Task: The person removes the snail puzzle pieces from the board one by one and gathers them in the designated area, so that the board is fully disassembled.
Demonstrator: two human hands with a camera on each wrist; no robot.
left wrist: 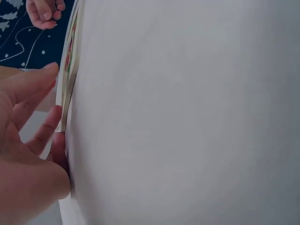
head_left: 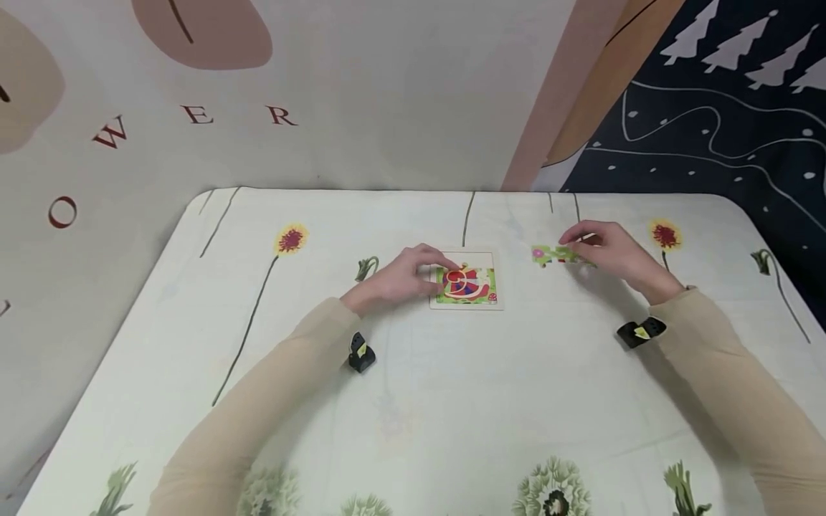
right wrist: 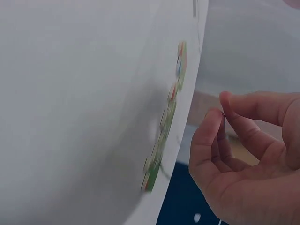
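A small square jigsaw board (head_left: 467,306) with a pale frame lies on the table, its lower part filled by a colourful red, blue and green picture. The upper part of the board shows bare. My left hand (head_left: 404,277) is at the board's left side, fingertips reaching over the picture; in the left wrist view its fingers (left wrist: 44,129) are spread along the board's edge. To the right lie several loose jigsaw pieces (head_left: 544,254), green with a pink flower. Close over them is my right hand (head_left: 609,249); in the right wrist view its bent fingers (right wrist: 206,140) come near the thumb, with nothing seen between.
A white cloth printed with flowers covers the table (head_left: 452,401). Behind it stands a pale wall (head_left: 387,107) with letters, and a dark panel (head_left: 710,122) with white trees is at the right. A small black device (head_left: 641,333) sits at each wrist.
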